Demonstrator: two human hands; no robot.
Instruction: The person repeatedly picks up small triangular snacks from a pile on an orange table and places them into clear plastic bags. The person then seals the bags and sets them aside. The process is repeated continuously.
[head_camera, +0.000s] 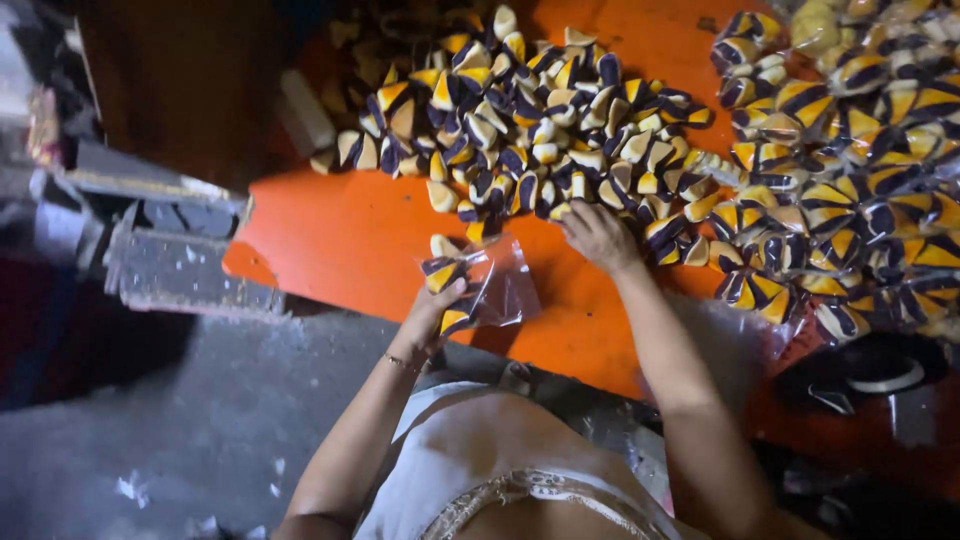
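Left hand (432, 318) grips one clear bag (497, 283), two sweets | right hand (597, 235) seemingly pinching heap (540, 120)

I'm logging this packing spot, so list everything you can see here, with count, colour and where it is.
Loose sweets: a big heap, too many to count, striped dark purple, yellow and cream, top middle of the orange sheet.
Packed sweets: many clear packets of the same striped pieces, piled at right.
Orange sheet: one, spread under both heaps.
Bag: one, clear plastic, a few striped sweets inside, held at the sheet's near edge.
Blocks: grey, stacked at left; count unclear.
Floor: grey, lower left.
Dark object: one, black with white trim, lower right; kind unclear.
Left hand: holds the bag.
Right hand: fingers at the near edge of the loose sweets.
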